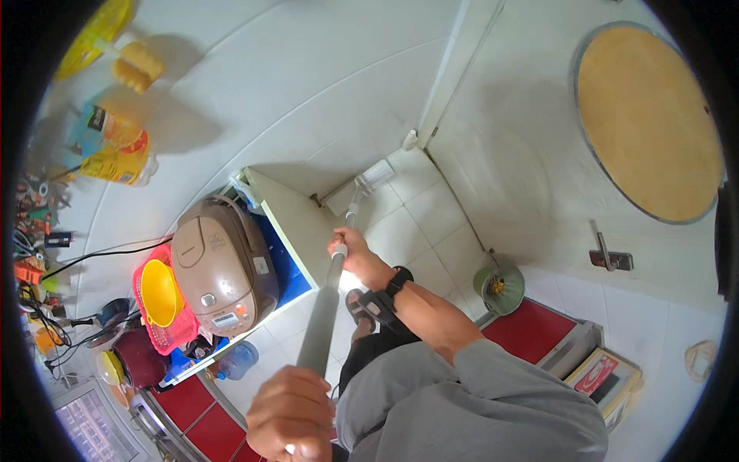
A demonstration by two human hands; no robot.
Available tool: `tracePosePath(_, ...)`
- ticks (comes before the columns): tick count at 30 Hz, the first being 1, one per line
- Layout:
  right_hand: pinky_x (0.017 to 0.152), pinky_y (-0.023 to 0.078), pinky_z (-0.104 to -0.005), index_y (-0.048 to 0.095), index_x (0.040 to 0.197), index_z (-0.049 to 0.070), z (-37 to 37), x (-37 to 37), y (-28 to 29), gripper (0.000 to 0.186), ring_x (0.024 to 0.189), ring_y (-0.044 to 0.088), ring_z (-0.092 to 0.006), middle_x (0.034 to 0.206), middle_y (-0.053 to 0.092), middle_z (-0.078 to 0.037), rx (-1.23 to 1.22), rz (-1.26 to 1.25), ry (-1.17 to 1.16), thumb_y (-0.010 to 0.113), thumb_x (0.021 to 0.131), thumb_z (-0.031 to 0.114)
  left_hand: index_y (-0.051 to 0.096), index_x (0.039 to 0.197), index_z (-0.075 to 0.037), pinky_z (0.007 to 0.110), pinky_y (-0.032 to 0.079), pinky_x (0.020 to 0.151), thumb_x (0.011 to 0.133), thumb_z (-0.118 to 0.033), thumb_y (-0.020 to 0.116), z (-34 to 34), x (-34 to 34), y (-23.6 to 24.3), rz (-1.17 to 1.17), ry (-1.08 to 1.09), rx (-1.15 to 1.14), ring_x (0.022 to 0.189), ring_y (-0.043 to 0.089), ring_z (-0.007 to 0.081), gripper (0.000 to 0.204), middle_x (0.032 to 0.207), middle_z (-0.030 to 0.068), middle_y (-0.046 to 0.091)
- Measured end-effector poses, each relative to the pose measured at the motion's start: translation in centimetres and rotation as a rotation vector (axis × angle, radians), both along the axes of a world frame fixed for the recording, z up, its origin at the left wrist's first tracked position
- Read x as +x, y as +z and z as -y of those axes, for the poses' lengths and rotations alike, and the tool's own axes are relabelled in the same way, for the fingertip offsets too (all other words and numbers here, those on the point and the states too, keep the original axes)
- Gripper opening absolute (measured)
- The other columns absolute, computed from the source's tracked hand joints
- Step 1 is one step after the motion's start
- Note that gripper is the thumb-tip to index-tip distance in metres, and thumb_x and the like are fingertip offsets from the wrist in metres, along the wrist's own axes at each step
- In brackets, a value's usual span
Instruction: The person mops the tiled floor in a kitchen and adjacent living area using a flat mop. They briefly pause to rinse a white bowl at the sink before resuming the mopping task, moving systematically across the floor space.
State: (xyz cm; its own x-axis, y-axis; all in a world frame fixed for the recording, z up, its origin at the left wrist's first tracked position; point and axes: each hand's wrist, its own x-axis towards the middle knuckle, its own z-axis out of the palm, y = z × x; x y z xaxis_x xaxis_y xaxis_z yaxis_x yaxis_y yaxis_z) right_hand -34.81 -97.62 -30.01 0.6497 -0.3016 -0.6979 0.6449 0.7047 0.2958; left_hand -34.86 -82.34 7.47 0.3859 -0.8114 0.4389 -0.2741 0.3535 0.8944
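Observation:
A flat mop's grey pole (322, 327) runs from low in the picture up to its white rectangular head (376, 175). That head rests on the white floor tiles in the far corner, close to the wall. My left hand (289, 416) is closed round the near end of the pole. Farther along the same pole, my right hand (352, 250) wraps its fingers about it, with a black band and a dark device on that wrist. Below my arm, a sandalled foot (359, 308) stands on the floor.
A brown rice cooker (215, 266) sits on a cabinet at left, beside a yellow bowl (162, 292) in a pink basket. Under it stands a blue water jug (237, 359). At right, a green bin (499, 286) is near the door (508, 169); a box (604, 381) lies closer.

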Motion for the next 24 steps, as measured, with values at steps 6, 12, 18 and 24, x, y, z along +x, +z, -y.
tracePosePath(6,0.048,0.041,-0.0293,0.039,0.067,0.010,6.2,1.4,-5.5,0.024,0.046,0.045,-0.0169,0.054,0.041,-0.003,0.029,-0.047,-0.006,0.051,0.088,0.008,0.038,0.056,-0.010,0.033,0.040,0.045,0.091,-0.023,0.058,7.2,2.4,-4.4,-0.068,-0.051,-0.086,0.041,0.045,0.0170,0.042,0.045,0.0025,0.043)
tracePosePath(12,0.058,0.047,-0.0320,0.051,0.080,0.005,5.0,2.6,-5.6,0.010,0.057,0.052,-0.0215,0.064,0.053,-0.009,-0.138,-0.036,-0.068,0.051,0.089,0.008,0.039,0.065,-0.012,0.031,0.036,0.045,0.094,-0.026,0.047,8.3,4.7,-3.8,-0.097,-0.127,-0.063,0.042,0.041,0.0152,0.033,0.049,0.0014,0.041)
tracePosePath(18,0.062,0.044,-0.0371,0.052,0.085,0.002,-1.4,-1.8,0.8,0.008,0.065,0.052,-0.0241,0.069,0.052,-0.010,-0.506,-0.523,-0.067,0.056,0.085,0.010,0.036,0.067,-0.012,0.031,0.035,0.048,0.096,-0.027,0.039,7.5,6.9,-1.3,-0.276,-0.064,0.007,0.042,0.032,0.0135,0.032,0.048,0.0014,0.036)
tracePosePath(24,0.082,0.042,-0.0401,0.053,0.103,0.001,-7.4,-7.5,-0.5,0.023,0.089,0.053,-0.0254,0.093,0.055,-0.012,-1.263,-0.907,0.546,0.057,0.084,0.013,0.032,0.065,-0.014,0.028,0.035,0.047,0.099,-0.031,0.033,3.8,9.2,-3.7,-0.369,0.059,0.022,0.042,0.028,0.0112,0.038,0.048,0.0001,0.031)
